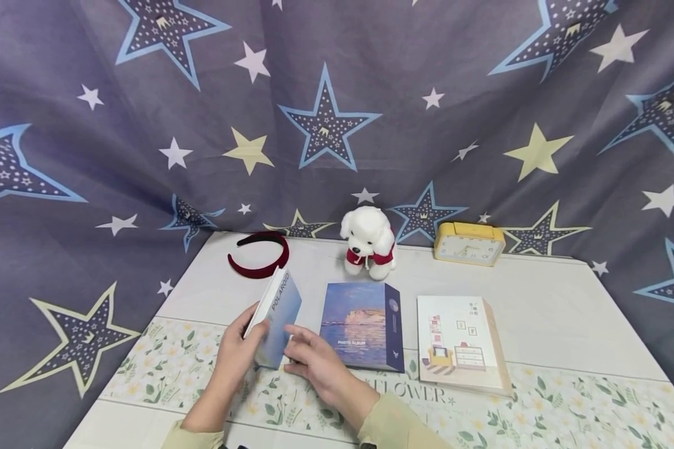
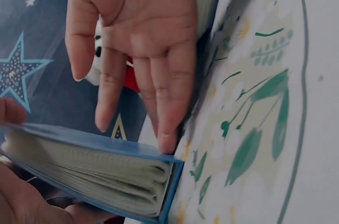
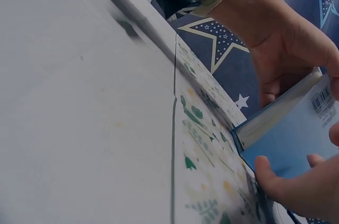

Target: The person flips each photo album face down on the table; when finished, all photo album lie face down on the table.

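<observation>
A blue album point(image 1: 279, 324) marked "POLAROID" stands nearly upright at the left of the table. My left hand point(image 1: 237, 350) grips it from its left side, thumb on the cover. My right hand point(image 1: 320, 365) is beside the cover's right side with its fingers extended. In the left wrist view, a fingertip of the right hand point(image 2: 137, 44) meets the edge of the album point(image 2: 100, 173), whose page edges show. The right wrist view shows the blue cover with a barcode label point(image 3: 322, 102), the left hand point(image 3: 288, 49) behind it and the right hand point(image 3: 302, 189) in front.
A "PHOTO ALBUM" with a seascape cover point(image 1: 354, 324) lies mid-table, with a white illustrated album point(image 1: 455, 340) to its right. Behind are a dark red headband point(image 1: 258, 272), a white plush dog point(image 1: 367, 240) and a yellow clock point(image 1: 468, 243). A starry curtain point(image 1: 326, 37) hangs beyond.
</observation>
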Motion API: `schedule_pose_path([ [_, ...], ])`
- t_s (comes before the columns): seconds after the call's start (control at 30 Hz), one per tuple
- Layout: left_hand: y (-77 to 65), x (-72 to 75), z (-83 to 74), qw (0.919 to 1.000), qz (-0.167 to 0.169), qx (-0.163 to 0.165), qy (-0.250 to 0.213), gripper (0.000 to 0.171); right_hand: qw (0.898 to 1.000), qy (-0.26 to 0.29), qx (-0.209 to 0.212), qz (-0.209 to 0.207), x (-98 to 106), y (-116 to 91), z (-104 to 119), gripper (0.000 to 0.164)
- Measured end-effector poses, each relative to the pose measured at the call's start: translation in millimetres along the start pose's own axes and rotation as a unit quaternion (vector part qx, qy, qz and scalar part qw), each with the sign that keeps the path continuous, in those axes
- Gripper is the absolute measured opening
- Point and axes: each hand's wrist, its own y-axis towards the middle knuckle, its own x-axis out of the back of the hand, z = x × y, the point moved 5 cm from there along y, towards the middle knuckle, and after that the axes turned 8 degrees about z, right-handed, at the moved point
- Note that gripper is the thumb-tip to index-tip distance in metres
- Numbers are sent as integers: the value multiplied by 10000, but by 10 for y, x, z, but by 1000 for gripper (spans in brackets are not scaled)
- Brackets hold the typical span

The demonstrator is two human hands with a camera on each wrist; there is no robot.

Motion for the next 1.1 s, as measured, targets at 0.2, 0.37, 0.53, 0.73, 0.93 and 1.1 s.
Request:
schedule_pose_path([
  [0.2,-23,90,-55,9982,-556,-210,-99,42,9998,-202,42,-70,-14,-50,5,51],
  [0.37,-24,139,-69,9962,-800,-240,-229,43,9995,-284,99,-90,-34,-64,31,50],
  [0.53,-28,173,3,9954,-777,-19,-554,48,9998,-186,-20,-40,-25,-66,16,54],
  [0.73,1,196,95,9928,-649,162,-997,46,9999,-126,-109,-13,-19,-85,-8,60],
  [0.93,22,251,132,9939,-564,425,-842,47,9998,-167,-107,41,-29,-124,3,63],
  [1.1,32,292,168,9966,-582,461,-370,46,9998,-203,-52,14,-38,-125,11,64],
])
